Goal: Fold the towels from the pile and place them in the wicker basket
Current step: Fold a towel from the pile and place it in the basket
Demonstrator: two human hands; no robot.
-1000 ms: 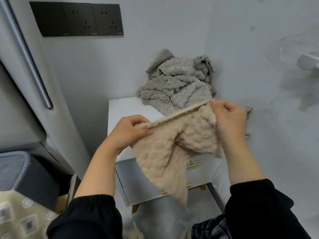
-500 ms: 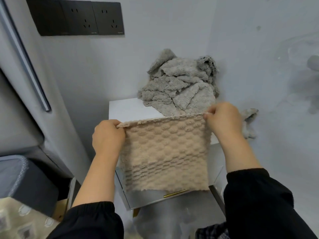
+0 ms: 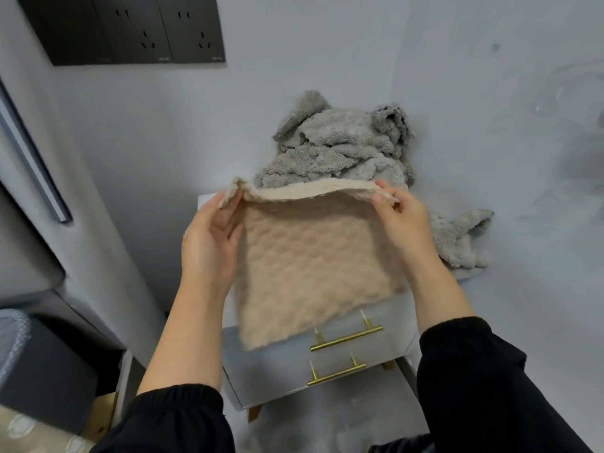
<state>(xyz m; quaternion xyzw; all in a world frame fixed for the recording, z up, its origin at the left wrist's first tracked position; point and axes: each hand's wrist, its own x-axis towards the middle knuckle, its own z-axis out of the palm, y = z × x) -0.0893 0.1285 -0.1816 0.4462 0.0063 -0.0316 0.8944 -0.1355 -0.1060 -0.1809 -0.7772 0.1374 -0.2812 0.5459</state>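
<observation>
1 beige towel (image 3: 313, 266). 2 hands: left hand (image 3: 209, 243), right hand (image 3: 400, 217). 1 grey pile (image 3: 336, 148); nr of towels in it I cannot count. 1 white bench (image 3: 268, 371) w/ 2 brass handles: upper handle (image 3: 346, 338), lower handle (image 3: 336, 374). 3 black socket plates: left plate (image 3: 75, 31), middle plate (image 3: 137, 27), right plate (image 3: 196, 27). 2 black sleeves: left sleeve (image 3: 170, 420), right sleeve (image 3: 474, 387).

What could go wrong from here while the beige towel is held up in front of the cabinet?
1. The beige towel hangs in air, held only at its top edge by the left hand and right hand; the left corner curls loosely over that hand, so it might slip and skew the fold.
2. One grey towel droops off the pile past the right side of the cabinet and may slide down if the pile is jostled.
</observation>
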